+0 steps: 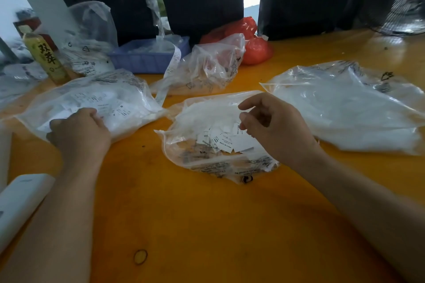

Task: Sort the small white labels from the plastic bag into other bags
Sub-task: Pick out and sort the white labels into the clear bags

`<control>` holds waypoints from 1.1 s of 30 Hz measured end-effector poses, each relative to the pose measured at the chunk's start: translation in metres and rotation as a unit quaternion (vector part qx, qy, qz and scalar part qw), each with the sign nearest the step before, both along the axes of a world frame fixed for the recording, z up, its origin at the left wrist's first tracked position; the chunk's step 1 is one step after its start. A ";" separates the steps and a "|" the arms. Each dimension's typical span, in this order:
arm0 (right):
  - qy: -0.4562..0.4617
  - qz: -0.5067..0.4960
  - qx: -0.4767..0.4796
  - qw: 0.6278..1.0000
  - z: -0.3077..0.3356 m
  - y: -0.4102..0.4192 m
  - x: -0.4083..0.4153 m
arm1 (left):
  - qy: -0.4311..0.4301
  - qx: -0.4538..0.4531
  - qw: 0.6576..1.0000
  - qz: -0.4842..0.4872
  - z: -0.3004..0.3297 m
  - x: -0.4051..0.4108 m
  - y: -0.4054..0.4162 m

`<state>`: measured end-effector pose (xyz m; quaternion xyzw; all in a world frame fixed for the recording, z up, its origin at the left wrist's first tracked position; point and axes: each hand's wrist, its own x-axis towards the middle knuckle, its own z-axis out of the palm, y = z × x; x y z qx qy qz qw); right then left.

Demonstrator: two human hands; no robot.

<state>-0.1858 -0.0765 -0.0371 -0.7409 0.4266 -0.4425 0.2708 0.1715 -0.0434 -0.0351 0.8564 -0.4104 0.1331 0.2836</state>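
Observation:
A clear plastic bag point(207, 163) lies open in the middle of the orange table point(207, 225), and a heap of small white labels point(216, 135) shows inside it. My right hand point(273, 126) hovers over this bag's mouth with thumb and fingers curled; whether it pinches a label I cannot tell. A second clear bag point(103, 96) with white labels lies at the left. My left hand point(80, 131) rests on its near edge, fingers bent down onto the plastic. A third bag point(349, 105), full of white, lies at the right.
Behind the middle bag lies another crumpled clear bag point(207, 69), with a blue tray point(149, 57), a red bag point(250, 39) and a paper strip point(170, 69) near it. A yellow-green bottle point(46, 57) stands far left. A white box point(18, 204) lies at the near left.

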 end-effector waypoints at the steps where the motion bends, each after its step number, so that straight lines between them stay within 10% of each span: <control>1: 0.011 0.003 0.004 1.000 0.000 -0.001 -0.001 | -0.012 0.020 1.000 0.015 -0.001 -0.001 -0.001; 10: 0.318 0.010 -0.079 0.945 0.006 -0.006 -0.012 | -0.065 0.013 0.997 0.028 -0.002 -0.002 -0.004; 16: 0.237 -0.145 -0.182 0.943 0.031 -0.002 -0.021 | -0.084 -0.078 0.993 -0.029 0.004 -0.027 -0.002; 20: 0.390 -0.284 -0.029 0.875 0.040 -0.024 -0.063 | -0.091 -0.115 0.979 -0.144 0.006 -0.069 -0.003; 33: 0.435 -0.295 0.018 0.850 0.024 -0.041 -0.075 | -0.029 -0.095 0.915 -0.392 -0.004 -0.128 0.008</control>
